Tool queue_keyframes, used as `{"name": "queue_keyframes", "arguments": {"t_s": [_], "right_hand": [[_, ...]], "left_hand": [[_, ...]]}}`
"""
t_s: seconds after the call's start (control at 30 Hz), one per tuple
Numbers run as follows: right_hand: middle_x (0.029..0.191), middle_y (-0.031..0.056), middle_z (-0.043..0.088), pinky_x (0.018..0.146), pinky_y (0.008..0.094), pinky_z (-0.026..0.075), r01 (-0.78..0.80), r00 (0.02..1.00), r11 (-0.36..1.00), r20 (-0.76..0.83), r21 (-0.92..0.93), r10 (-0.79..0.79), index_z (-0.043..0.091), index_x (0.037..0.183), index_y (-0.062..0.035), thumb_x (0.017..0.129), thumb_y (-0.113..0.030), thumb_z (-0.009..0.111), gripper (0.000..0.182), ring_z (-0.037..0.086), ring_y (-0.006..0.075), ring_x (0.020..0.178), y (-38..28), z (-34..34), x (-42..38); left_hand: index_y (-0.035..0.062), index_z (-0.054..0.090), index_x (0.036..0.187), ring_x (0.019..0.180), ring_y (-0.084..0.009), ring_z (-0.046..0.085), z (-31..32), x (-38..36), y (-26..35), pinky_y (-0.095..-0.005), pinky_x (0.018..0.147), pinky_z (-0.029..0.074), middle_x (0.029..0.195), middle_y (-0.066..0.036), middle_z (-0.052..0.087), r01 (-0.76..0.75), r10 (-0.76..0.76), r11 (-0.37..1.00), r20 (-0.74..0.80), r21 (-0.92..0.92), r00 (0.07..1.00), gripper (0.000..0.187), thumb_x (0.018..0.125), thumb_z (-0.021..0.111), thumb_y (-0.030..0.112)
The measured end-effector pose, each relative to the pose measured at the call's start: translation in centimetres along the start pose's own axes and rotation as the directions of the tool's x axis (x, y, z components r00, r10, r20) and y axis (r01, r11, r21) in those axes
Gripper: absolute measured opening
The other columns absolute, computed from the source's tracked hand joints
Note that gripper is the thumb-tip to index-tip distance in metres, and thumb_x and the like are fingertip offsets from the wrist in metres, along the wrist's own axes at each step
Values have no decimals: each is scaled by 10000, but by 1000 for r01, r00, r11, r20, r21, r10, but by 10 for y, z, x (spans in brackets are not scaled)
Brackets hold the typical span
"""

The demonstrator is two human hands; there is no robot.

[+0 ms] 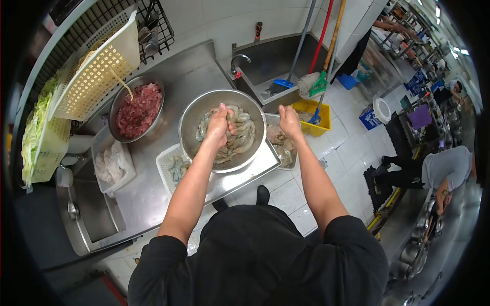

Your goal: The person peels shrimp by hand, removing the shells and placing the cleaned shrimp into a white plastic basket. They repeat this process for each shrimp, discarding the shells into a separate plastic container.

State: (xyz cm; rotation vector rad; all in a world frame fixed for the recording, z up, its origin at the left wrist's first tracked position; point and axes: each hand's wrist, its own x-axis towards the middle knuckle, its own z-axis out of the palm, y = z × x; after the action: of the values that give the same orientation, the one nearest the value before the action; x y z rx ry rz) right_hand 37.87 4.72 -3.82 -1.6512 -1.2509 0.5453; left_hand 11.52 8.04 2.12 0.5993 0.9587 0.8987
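Observation:
A large steel bowl [190,148] of raw grey shrimp [244,136] stands at the counter's edge. My left hand [219,125] is over the shrimp inside the bowl, its fingers curled around something I cannot make out. To the right of the bowl, my right hand [290,121] is raised with its fingers closed, above a container [291,164] of shrimp pieces or shells. What it may hold is too small to tell. A white perforated basket [164,168] with a few peeled-looking shrimp sits at the bowl's left, partly behind my left forearm.
A steel bowl of red meat [139,113] and a white tub [125,176] of pale food stand on the steel counter [178,76]. Behind are a sink [265,66], mops and a yellow bucket [319,127]. A person [446,168] works at the right.

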Motion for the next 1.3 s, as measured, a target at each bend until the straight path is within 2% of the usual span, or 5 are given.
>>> {"name": "queue_keyframes", "arguments": {"t_s": [0.07,0.17,0.23,0.6,1.3], "right_hand": [[982,223,646,869,431,471,71,996,700,10,-710,-91,600,1080,-2,1068,-317,473,340,607,390,974,21,-3,0],[997,208,659,844,419,498,419,903,888,196,-192,-383,627,1151,-6,1067,-317,482,353,628,373,906,-18,7,4],[1027,242,654,842,426,502,139,844,965,484,221,-233,618,1151,7,1061,-269,479,322,634,380,939,-72,21,-17],[863,292,636,704,506,482,319,812,897,400,305,-425,545,996,35,1031,-151,484,199,629,491,817,-133,72,-59],[977,254,699,838,510,518,266,964,804,130,-533,-232,697,1076,8,1014,-228,524,299,674,418,929,-24,-14,-9]], "left_hand": [[106,548,1045,656,-113,514,0,-5,-1,-288,559,431,747,-13,510,-14,14,998,-9,-67,1000,271,1080,484,367],[68,587,1151,809,-126,584,-1,-2,-2,-282,684,480,886,-47,624,-81,81,988,1,-131,997,248,1070,523,293],[53,609,1229,860,-125,601,-3,-5,-9,-265,716,479,971,-62,676,-116,119,985,13,-124,993,266,1064,543,250],[-24,639,1183,964,-173,628,-14,-32,-3,-306,892,531,1062,-112,686,-236,263,902,26,-361,965,206,993,617,54],[-38,564,1357,888,-173,689,-19,-29,0,-293,797,545,992,-117,703,-185,180,969,43,166,983,375,992,553,44]]}}
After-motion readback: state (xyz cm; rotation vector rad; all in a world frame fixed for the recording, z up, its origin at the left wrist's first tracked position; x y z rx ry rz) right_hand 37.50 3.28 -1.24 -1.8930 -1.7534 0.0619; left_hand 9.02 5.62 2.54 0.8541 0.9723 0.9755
